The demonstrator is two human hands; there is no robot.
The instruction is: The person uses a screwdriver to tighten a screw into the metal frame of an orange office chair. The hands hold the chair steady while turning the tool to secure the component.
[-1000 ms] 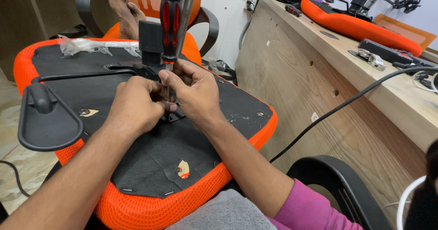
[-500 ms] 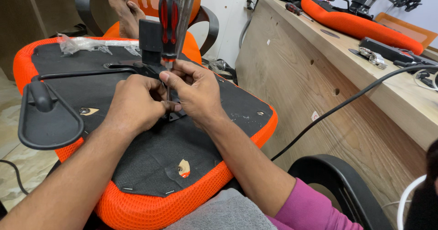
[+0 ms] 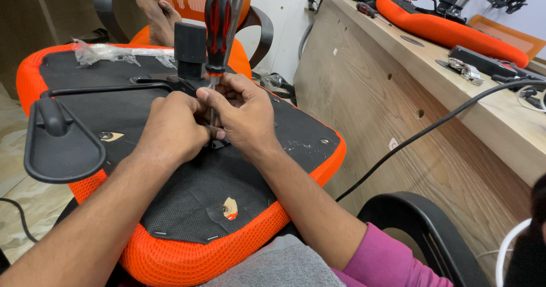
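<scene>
An orange mesh chair seat (image 3: 187, 258) lies upside down on my lap, its black underside (image 3: 199, 184) facing up. A red-and-black screwdriver (image 3: 218, 22) stands upright on the black metal mechanism (image 3: 187, 65) at the seat's middle. My right hand (image 3: 244, 113) has its fingers closed around the screwdriver's shaft. My left hand (image 3: 173, 127) presses against it at the same spot, fingers curled on the shaft and the mechanism. The screwdriver tip is hidden behind my hands.
A black armrest (image 3: 57, 145) is fixed at the seat's left. A wooden desk (image 3: 409, 88) stands on the right with an orange seat back (image 3: 449, 28), tools and a black cable (image 3: 432, 127). Another person's bare feet (image 3: 153, 8) rest on a chair behind. A second armrest (image 3: 421, 230) is below right.
Both hands stay clasped at the screwdriver shaft; the screwdriver handle has shifted very slightly. Nothing else has moved.
</scene>
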